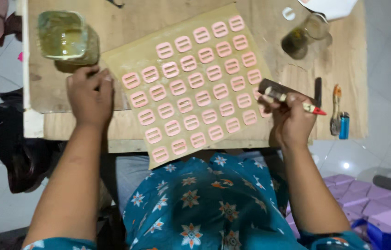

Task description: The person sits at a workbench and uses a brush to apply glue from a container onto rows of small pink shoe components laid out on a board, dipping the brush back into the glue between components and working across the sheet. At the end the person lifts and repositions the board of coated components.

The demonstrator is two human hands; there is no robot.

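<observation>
Wooden worktable w/ tan sheet of pink buckle pieces: left hand presses flat, fingers spread, pinning sheet's edge, right hand curled round red-tipped brush, poised beside rows.

You see a blue lighter near the table's right edge, purple boxes on the floor.
</observation>
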